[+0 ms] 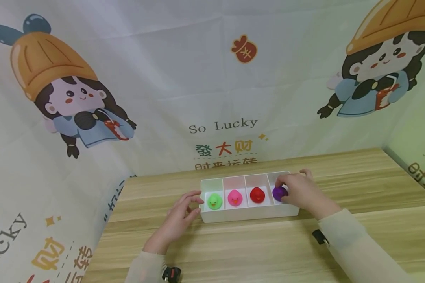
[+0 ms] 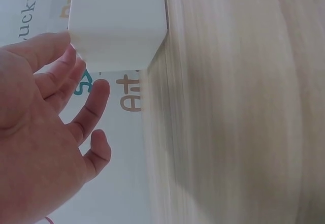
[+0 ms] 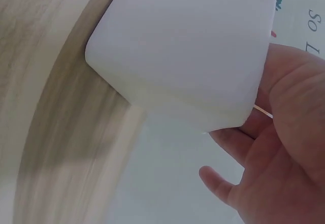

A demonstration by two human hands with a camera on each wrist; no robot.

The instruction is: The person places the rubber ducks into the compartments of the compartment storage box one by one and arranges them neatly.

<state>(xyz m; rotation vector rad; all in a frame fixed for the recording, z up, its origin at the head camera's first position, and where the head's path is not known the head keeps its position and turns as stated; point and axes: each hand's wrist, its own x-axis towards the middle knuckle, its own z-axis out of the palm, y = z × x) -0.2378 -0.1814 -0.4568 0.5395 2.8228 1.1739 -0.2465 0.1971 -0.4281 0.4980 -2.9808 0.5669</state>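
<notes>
A white box [image 1: 249, 213] with several compartments in a row stands on the wooden table. From left to right it holds a green toy duck [image 1: 214, 201], a pink toy duck [image 1: 235, 198], a red toy duck [image 1: 257, 195] and a purple toy duck [image 1: 278, 193], one per compartment. My right hand [image 1: 301, 190] reaches over the box's right end and pinches the purple duck between thumb and fingers, which partly cover it. At the left end, my left hand [image 1: 182, 214] touches the box wall [image 2: 119, 16] with loosely bent fingers. The right wrist view shows the box's end wall [image 3: 177, 46] hiding the fingertips.
Behind the wooden table [image 1: 233, 247] hangs a printed cloth [image 1: 163, 98] with cartoon figures and lettering, and it continues along the left and right sides. Small black devices [image 1: 171, 274] sit at both sleeve cuffs.
</notes>
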